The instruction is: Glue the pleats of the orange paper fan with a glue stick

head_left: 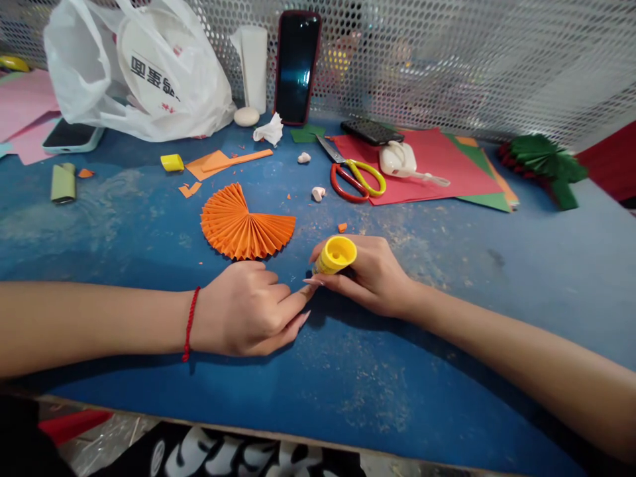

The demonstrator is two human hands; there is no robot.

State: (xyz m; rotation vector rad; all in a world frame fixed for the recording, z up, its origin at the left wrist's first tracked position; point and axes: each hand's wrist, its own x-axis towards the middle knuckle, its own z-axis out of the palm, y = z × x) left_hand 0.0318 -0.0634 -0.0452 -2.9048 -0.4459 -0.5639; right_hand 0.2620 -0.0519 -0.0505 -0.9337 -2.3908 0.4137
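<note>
Yellow glue stick (336, 256) mid-frame, right hand (372, 275) wrapped round it, lower end hidden in the grip. Left hand (251, 308) is loosely curled, index out by that end, can't tell if it's pinching anything. Orange pleated fan (248, 232) just above it. Upper left, white bag (206, 99) holds a round printed container (149, 53), partly veiled.

Round white lid (149, 40), inside the white plastic bag (203, 93): large black Chinese characters (152, 78), upside down from where I stand; I make out 蛋面 at the end, but the one before I can't be sure of.
Small red marks (169, 107) on that lid: printing of some sort, too blurred for me.
Black cloth (134, 457) below the table edge: big rounded white lettering (238, 457), cut off, no word I can read.
Yellow tube (336, 255): side print mostly hidden.
</note>
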